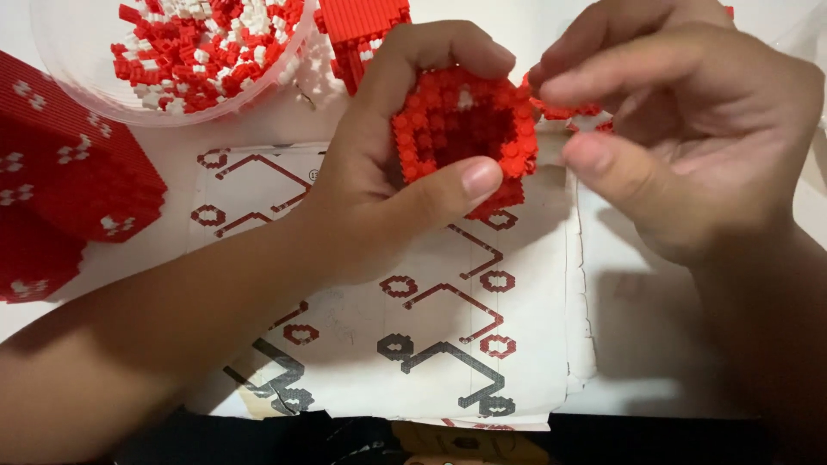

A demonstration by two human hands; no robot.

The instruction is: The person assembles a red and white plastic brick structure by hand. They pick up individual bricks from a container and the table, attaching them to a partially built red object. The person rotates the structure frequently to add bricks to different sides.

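Here, left hand (388,189) gripping studded red brick ring (465,129)

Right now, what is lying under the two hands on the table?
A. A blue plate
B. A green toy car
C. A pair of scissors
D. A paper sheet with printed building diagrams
D: beneath the left hand, which grips the red brick ring, and the right hand lies a white instruction sheet printed with red and dark grey step diagrams.
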